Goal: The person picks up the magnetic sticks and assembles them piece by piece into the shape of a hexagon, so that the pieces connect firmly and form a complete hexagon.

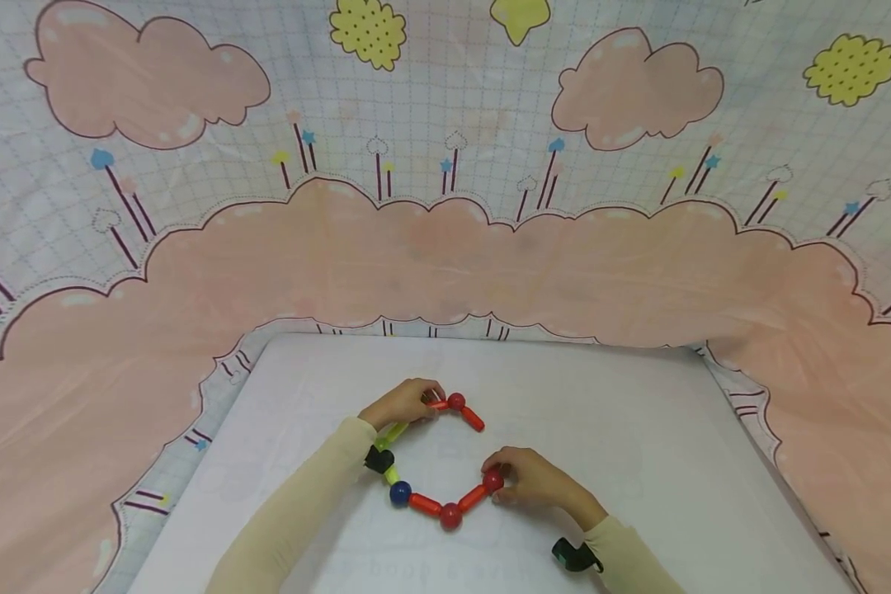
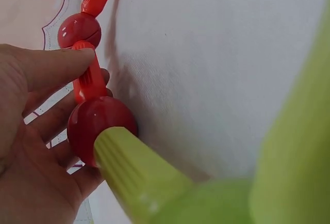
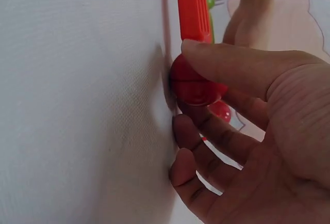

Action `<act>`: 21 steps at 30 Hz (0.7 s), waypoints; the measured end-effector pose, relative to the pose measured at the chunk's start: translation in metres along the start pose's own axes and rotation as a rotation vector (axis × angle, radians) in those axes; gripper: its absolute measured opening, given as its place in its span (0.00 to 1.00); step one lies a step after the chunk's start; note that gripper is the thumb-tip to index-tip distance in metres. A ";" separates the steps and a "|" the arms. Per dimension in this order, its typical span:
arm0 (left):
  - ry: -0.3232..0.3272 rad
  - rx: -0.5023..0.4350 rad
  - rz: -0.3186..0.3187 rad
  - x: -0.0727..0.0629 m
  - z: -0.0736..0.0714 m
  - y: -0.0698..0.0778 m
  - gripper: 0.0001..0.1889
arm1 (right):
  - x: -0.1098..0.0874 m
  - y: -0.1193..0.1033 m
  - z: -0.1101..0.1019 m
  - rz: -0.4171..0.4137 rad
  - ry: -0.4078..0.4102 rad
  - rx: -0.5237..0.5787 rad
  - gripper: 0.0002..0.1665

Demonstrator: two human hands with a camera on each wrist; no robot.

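An open ring of toy rods and balls lies on the white tabletop. My left hand (image 1: pixel 408 402) grips a red rod (image 2: pixel 91 77) at the far side, thumb on top, between two red balls. Past it, a red ball (image 1: pixel 456 401) carries a free-ended red rod (image 1: pixel 473 419). From the nearer ball, a yellow-green rod (image 2: pixel 134 167) leads to a green ball (image 2: pixel 211 203). A blue ball (image 1: pixel 400 493) follows, then a red rod (image 1: pixel 425 504) and red ball (image 1: pixel 450 516). With thumb and fingers, my right hand (image 1: pixel 535 480) pinches the red end ball (image 3: pixel 193 82), which joins another red rod (image 3: pixel 193 10).
The white tabletop (image 1: pixel 601 396) spreads around the ring. Behind and beside it hangs a cloth (image 1: pixel 453 256) printed with pink clouds. Black wrist cameras sit on both arms; the left camera (image 1: pixel 379 459) overlaps part of the ring in the head view.
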State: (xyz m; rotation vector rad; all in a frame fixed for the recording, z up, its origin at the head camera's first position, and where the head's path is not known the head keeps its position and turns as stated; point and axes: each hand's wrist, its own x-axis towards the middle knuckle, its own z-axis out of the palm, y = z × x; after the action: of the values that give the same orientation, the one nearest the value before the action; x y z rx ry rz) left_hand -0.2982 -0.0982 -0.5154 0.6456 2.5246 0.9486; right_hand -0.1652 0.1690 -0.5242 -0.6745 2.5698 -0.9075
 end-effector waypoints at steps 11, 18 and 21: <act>-0.006 0.012 -0.014 -0.013 -0.003 0.000 0.10 | -0.008 0.014 -0.009 -0.006 0.095 -0.017 0.22; -0.012 -0.007 -0.035 -0.022 -0.003 0.000 0.10 | -0.005 0.027 -0.021 0.017 0.168 -0.033 0.23; -0.021 -0.017 -0.050 -0.026 -0.001 0.000 0.11 | -0.001 0.031 -0.025 0.042 0.190 -0.027 0.24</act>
State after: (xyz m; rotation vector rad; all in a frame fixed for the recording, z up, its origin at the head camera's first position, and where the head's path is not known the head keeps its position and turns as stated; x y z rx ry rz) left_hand -0.2776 -0.1123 -0.5100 0.5816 2.4999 0.9395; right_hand -0.1852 0.2031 -0.5257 -0.5643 2.7553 -0.9678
